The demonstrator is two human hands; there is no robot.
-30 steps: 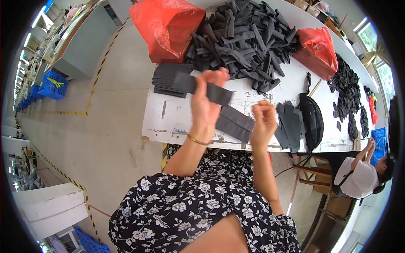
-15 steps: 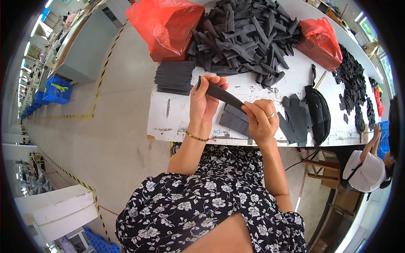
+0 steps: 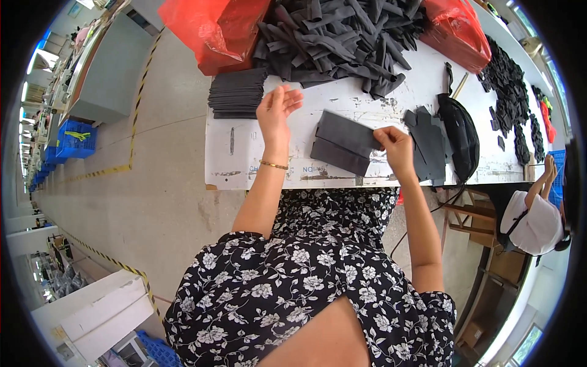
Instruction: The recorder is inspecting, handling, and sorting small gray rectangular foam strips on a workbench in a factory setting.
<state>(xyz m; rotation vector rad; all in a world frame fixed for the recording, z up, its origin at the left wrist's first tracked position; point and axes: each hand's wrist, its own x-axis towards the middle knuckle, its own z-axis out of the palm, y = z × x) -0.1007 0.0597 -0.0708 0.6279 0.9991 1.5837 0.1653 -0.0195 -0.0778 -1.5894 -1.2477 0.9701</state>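
Note:
My right hand (image 3: pixel 396 147) pinches the right end of a dark grey fabric strip (image 3: pixel 348 129) between thumb and fingers. That strip lies slanted on the white table, partly over other flat dark pieces (image 3: pixel 340 157) of the same cloth. Raised over the table's left part, my left hand (image 3: pixel 278 111) holds nothing, its fingers apart. Just beyond it sits a neat stack of folded dark strips (image 3: pixel 237 93). A large loose heap of dark strips (image 3: pixel 330 40) fills the far middle of the table.
Red plastic bags stand left (image 3: pixel 214 30) and right (image 3: pixel 455 33) of the heap. Flat dark pieces (image 3: pixel 429 150) and a black pouch (image 3: pixel 460 140) lie to my right. Small black pieces (image 3: pixel 507 92) spread farther right, near another person (image 3: pixel 532 220). Blue crates (image 3: pixel 74 139) stand across the aisle.
Both hands held the strip in the air before. My left hand has let go and moved left; my right has brought the strip down to the flat pieces. The whole view has shifted slightly.

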